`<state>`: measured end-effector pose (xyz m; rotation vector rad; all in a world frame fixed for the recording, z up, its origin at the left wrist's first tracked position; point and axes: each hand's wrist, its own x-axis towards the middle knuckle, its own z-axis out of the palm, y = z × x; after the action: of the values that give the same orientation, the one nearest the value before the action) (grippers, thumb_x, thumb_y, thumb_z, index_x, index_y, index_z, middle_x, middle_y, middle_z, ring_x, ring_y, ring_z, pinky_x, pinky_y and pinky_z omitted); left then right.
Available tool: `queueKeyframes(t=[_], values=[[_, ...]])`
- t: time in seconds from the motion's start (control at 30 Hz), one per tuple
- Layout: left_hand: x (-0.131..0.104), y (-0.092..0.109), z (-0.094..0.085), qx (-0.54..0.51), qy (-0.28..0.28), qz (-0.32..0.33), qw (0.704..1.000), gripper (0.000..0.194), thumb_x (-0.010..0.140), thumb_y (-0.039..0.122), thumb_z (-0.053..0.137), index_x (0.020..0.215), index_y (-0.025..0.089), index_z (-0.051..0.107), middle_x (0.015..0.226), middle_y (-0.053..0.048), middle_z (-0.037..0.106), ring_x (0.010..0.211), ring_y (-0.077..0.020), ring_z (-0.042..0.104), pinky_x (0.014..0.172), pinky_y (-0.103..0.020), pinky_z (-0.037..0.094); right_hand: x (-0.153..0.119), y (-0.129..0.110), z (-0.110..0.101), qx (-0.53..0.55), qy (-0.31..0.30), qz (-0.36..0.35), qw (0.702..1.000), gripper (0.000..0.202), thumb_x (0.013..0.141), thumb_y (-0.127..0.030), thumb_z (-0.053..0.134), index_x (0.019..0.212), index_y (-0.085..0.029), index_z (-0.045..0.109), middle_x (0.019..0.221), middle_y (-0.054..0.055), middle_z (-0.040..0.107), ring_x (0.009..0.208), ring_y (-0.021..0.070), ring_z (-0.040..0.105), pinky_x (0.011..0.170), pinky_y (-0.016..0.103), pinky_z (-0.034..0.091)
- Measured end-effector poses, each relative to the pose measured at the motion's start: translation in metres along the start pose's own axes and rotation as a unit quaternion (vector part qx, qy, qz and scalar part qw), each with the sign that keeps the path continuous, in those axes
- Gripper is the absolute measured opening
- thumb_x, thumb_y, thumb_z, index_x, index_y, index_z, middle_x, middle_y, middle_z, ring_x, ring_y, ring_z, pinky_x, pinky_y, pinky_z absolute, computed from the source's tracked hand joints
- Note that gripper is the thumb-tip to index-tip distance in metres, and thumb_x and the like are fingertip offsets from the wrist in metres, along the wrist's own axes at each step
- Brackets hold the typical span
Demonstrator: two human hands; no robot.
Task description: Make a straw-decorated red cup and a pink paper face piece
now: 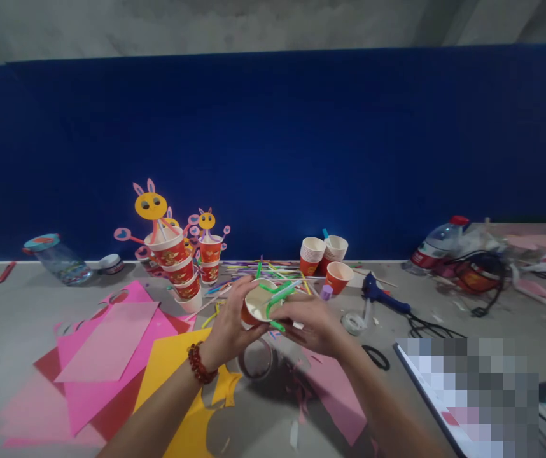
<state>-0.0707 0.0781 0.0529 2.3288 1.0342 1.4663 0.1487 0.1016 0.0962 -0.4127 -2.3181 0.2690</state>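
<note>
A paper cup (256, 304) is tilted so that its mouth faces me, above the middle of the table. My left hand (228, 324) is wrapped round the cup's left side, thumb underneath. Bent green straws (284, 291) stick out over the rim on several sides, and one piece points down below it. My right hand (312, 318) is closed at the cup's right edge, fingers pinching a green straw against the rim. Its fingertips are partly hidden. Under the hands, a round clear roll (256, 360) rests on the table.
Stacked red cups with yellow rabbit faces (151, 206) stand at the back left. Plain cups (312, 254) and a blue glue gun (382, 296) are at the back right. Pink sheets (111, 340) and yellow paper (170, 362) lie left; a pixelated screen (468, 394) lies right.
</note>
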Motion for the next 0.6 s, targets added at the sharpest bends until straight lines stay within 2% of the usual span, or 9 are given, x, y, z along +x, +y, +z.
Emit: queueKeyframes(t=[0.27, 0.4, 0.5, 0.6], values=[[-0.001, 0.0, -0.003, -0.037, 0.001, 0.027, 0.999, 0.07, 0.088, 0.034, 0.072, 0.146, 0.029, 0.034, 0.148, -0.018, 0.041, 0.141, -0.0367, 0.039, 0.111, -0.057, 0.037, 0.002, -0.01, -0.004, 0.03, 0.008, -0.022, 0.999, 0.015, 0.093, -0.018, 0.058, 0.104, -0.022, 0.067, 0.082, 0.004, 0.075, 0.069, 0.0161, 0.064, 0.065, 0.026, 0.048], [-0.006, 0.001, -0.002, -0.085, 0.004, -0.004, 0.996, 0.066, 0.09, 0.032, 0.068, 0.146, 0.029, 0.034, 0.151, -0.017, 0.039, 0.144, -0.0365, 0.036, 0.115, -0.059, 0.033, 0.002, -0.019, -0.009, 0.007, -0.011, -0.034, 0.999, 0.019, 0.093, -0.024, 0.059, 0.11, -0.02, 0.067, 0.086, 0.005, 0.076, 0.072, 0.0181, 0.065, 0.068, 0.029, 0.049], [-0.015, -0.001, -0.001, -0.142, 0.022, -0.04, 0.989, 0.062, 0.088, 0.034, 0.07, 0.142, 0.028, 0.039, 0.149, -0.015, 0.042, 0.145, -0.0361, 0.035, 0.115, -0.059, 0.032, -0.002, -0.029, -0.013, -0.036, -0.028, -0.023, 0.999, 0.033, 0.094, -0.035, 0.06, 0.123, -0.02, 0.063, 0.085, 0.006, 0.076, 0.071, 0.0199, 0.066, 0.064, 0.03, 0.047], [-0.029, -0.004, -0.001, -0.173, 0.026, -0.062, 0.983, 0.061, 0.086, 0.032, 0.072, 0.139, 0.029, 0.043, 0.15, -0.014, 0.042, 0.147, -0.0357, 0.031, 0.116, -0.057, 0.032, -0.012, -0.038, -0.015, -0.032, 0.007, -0.059, 0.998, 0.031, 0.093, -0.034, 0.059, 0.121, -0.02, 0.063, 0.077, 0.005, 0.074, 0.064, 0.0199, 0.064, 0.058, 0.031, 0.043]])
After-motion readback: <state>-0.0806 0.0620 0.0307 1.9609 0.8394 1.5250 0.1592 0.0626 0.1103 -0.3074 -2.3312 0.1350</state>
